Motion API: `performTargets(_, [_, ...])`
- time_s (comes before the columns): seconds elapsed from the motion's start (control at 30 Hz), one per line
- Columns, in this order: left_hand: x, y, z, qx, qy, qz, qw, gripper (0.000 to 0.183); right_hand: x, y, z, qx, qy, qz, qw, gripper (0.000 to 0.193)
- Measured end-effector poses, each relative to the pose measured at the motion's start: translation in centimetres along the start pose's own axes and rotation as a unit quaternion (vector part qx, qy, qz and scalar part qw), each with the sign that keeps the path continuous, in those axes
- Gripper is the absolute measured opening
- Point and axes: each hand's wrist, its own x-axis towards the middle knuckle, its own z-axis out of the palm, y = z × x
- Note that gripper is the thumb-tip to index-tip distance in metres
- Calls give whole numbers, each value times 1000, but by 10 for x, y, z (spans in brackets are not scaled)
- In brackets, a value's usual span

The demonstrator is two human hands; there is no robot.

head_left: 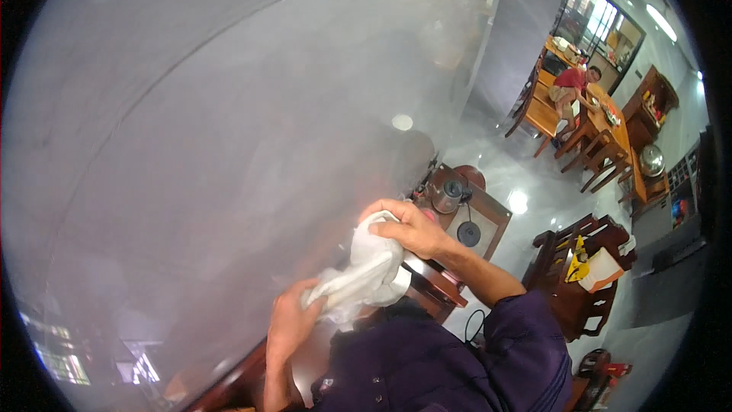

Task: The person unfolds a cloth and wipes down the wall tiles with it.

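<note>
A crumpled white cloth (362, 275) stretches between my two hands in front of my dark purple jacket. My left hand (291, 317) is closed on its lower left end, thumb and fingers pinching the fabric. Higher up and to the right, my right hand (412, 227) grips the other end, its thumb pressed over a bunched fold. Part of the fabric hangs loose below, near my chest. Both hands are close to a large glossy grey wall (229, 122).
Right of my hands stands a low table (496, 217) with a kettle (447, 197) and a round black base (468, 234). Farther right is a dark wooden bench (553, 248) holding yellow and paper items. A person in red (572, 78) sits at a wooden dining table (619, 133).
</note>
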Motion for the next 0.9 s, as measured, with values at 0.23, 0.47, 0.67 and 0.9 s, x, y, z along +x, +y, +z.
performTargets(0.23, [47, 132, -28, -209, 367, 212, 881, 23, 24, -156, -60, -223, 2, -391, 893, 52])
performTargets(0.47, [176, 245, -15, 164, 598, 487, 615, 26, 116, -252, -124, -312, 347, -707, 532, 57])
performTargets(0.67, [279, 283, 12, 367, 649, 340, 573, 24, 182, -226, -172, -237, 609, -518, 552, 70])
performTargets(0.9, [315, 285, 19, 426, 622, 355, 553, 24, 183, -181, -169, -126, 587, -464, 651, 38])
